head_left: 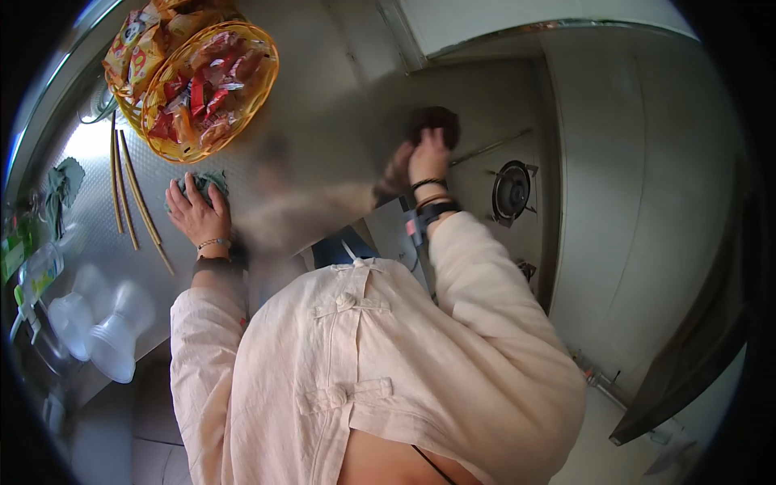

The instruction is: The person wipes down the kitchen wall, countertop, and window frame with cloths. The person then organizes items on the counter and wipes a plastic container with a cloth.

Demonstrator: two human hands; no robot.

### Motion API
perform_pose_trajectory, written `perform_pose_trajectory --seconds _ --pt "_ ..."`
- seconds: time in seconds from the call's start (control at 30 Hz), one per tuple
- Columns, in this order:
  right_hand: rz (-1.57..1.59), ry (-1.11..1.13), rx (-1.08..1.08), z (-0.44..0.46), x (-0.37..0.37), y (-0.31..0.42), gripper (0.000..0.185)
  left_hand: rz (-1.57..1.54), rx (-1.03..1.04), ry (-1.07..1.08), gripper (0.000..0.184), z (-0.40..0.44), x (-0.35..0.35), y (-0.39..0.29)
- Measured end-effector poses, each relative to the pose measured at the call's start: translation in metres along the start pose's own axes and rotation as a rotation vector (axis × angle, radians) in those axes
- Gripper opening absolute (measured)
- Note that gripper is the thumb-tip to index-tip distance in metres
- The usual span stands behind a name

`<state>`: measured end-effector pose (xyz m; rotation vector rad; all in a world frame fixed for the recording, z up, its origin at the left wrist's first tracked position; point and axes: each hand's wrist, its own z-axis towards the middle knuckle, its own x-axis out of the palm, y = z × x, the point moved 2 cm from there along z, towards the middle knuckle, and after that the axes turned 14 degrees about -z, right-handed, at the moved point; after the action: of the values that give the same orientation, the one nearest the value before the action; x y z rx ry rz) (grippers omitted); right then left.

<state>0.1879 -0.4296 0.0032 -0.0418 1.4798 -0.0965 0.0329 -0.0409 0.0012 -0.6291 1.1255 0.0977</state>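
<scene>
My left hand (198, 212) lies with its fingers spread over a bunched dark green cloth (214, 184) on the metal counter (174, 182). Further right, my right hand (428, 160) has its fingers closed on a dark brown pad (436, 120), pressed against a shiny grey surface (347, 105) that mirrors the arm. The pad is slightly blurred and its underside is hidden.
Yellow baskets (268, 77) at the upper left hold wrapped snacks. Several thin sticks (121, 182), another green cloth (61, 190) and clear plastic cups (113, 339) are on the left. A gas burner (512, 192) and a thin rod (491, 145) are on the right.
</scene>
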Motion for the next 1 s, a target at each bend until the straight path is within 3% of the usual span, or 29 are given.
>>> perform_pose_trajectory --seconds 0.07,0.2,0.27,0.33,0.4,0.43,0.5,0.63,0.73,0.8,0.87,1.0 --pt "-0.016 0.007 -0.192 -0.045 -0.008 0.034 0.034 0.032 -0.025 0.026 0.047 0.001 0.000 -0.003" --pt "0.372 -0.045 -0.542 -0.092 -0.037 0.053 0.030 0.050 -0.025 0.040 0.049 0.001 -0.002 -0.004" --pt "0.372 -0.064 -0.546 -0.058 -0.038 0.022 0.025 0.056 -0.023 0.041 0.049 0.002 0.000 -0.004" --pt "0.424 -0.119 -0.180 -0.014 -0.032 -0.022 0.022 0.088 -0.045 0.059 0.049 0.001 -0.001 -0.005" --pt "0.142 -0.310 -0.099 0.008 -0.009 -0.074 0.020 0.101 -0.042 0.056 0.049 0.002 -0.001 -0.004" --pt "0.144 -0.311 -0.099 0.005 -0.006 -0.074 0.020 0.106 -0.045 0.059 0.049 0.001 0.000 -0.004" --pt "-0.096 -0.033 -0.015 -0.002 0.002 -0.071 0.022 0.056 -0.032 0.035 0.050 -0.004 0.005 0.004" --pt "0.091 -0.055 -0.229 -0.069 -0.031 0.014 0.020 0.022 -0.037 0.016 0.050 -0.001 0.004 0.001" --pt "0.453 -0.006 -0.351 -0.068 -0.040 0.037 0.023 0.043 -0.021 0.019 0.049 0.000 0.005 0.003" --pt "0.600 -0.099 -0.129 -0.023 -0.046 0.028 0.025 0.056 -0.029 0.017 0.049 -0.001 0.004 0.002" --pt "0.617 -0.322 -0.109 0.033 -0.057 0.022 0.025 0.071 -0.038 0.020 0.048 0.000 0.004 0.001" --pt "0.389 -0.347 -0.207 0.114 -0.080 0.051 0.026 0.065 -0.026 0.030 0.047 0.001 0.001 -0.001"
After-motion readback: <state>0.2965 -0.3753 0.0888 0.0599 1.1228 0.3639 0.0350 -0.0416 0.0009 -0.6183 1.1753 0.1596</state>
